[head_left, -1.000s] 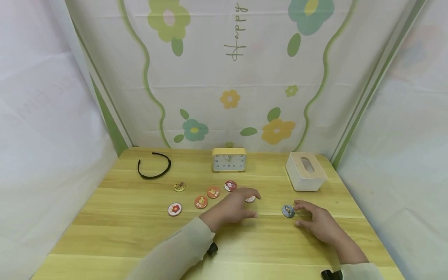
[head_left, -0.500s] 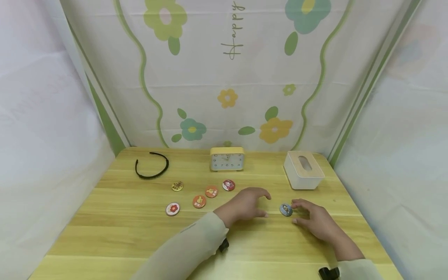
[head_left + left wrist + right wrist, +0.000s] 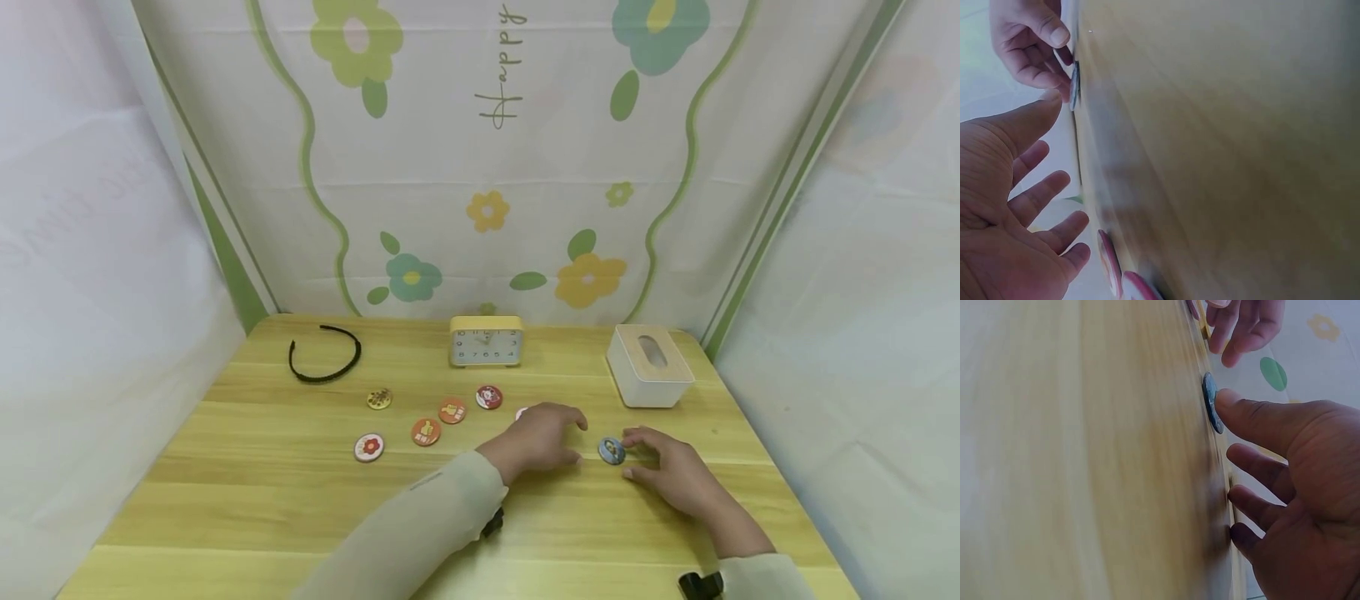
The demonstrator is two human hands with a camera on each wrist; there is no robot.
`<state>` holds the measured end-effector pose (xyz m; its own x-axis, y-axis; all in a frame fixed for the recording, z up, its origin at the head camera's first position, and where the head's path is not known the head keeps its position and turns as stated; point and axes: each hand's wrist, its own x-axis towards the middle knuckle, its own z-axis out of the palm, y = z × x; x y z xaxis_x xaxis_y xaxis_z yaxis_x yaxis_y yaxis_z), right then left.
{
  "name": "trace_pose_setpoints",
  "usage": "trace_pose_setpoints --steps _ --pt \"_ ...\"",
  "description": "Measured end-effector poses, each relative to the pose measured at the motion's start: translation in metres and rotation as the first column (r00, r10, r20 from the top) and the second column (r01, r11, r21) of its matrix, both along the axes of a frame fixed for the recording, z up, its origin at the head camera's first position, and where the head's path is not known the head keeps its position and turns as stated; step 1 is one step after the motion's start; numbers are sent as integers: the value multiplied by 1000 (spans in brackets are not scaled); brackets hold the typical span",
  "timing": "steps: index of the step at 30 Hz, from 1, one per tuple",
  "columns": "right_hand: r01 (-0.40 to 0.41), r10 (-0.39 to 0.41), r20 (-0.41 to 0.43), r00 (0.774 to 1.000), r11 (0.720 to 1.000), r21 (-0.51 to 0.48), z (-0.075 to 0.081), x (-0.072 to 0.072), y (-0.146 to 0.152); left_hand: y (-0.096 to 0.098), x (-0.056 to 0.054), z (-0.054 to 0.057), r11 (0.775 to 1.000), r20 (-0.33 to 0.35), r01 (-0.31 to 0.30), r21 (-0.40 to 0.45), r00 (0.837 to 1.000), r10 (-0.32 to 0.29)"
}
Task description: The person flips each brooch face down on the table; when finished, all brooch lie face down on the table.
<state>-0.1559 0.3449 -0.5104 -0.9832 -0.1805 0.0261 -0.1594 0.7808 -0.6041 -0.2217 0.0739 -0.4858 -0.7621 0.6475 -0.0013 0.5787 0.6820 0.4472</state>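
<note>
I find a pale badge (image 3: 521, 412) mostly hidden by the spread left hand (image 3: 542, 437); right hand (image 3: 675, 475), likewise spread, beside a round blue badge (image 3: 611, 451), head view, lower right; contact unconfirmed.

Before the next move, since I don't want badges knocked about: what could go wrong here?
The right hand sits close beside the blue button badge, so a slip might knock it aside. The left hand partly hides a pale-rimmed badge in the head view, which it could brush unnoticed.
</note>
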Motion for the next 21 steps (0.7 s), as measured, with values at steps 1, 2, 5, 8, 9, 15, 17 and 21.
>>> trace_pose_setpoints --steps 1,2,5,8,9,15,17,21 --pt "2 -2 2 1000 1000 -1 0 0 0 1 0 0 1000 1 -3 -1 1000 3" --pt "6 -6 3 1000 1000 1 0 -1 0 3 0 0 1000 2 -5 3 1000 5" --pt "13 -13 1 1000 1000 3 -1 -2 0 8 0 -1 1000 5 -8 19 1000 8" --pt "17 -17 -11 1000 1000 9 -2 -2 -1 14 0 -2 999 21 -23 44 1000 22" --pt "16 -16 -14 1000 1000 11 -2 -3 -1 16 0 -3 998 27 -32 48 999 31" --pt "21 -21 -19 1000 1000 13 -1 -3 -3 25 -1 -8 997 42 -68 41 997 66" --pt "23 -22 -20 1000 1000 13 -1 -4 -3 27 -1 -9 997 40 -71 32 997 69" --pt "27 -26 -28 999 1000 16 -2 -5 -2 31 -1 -10 997 36 -76 19 997 75"
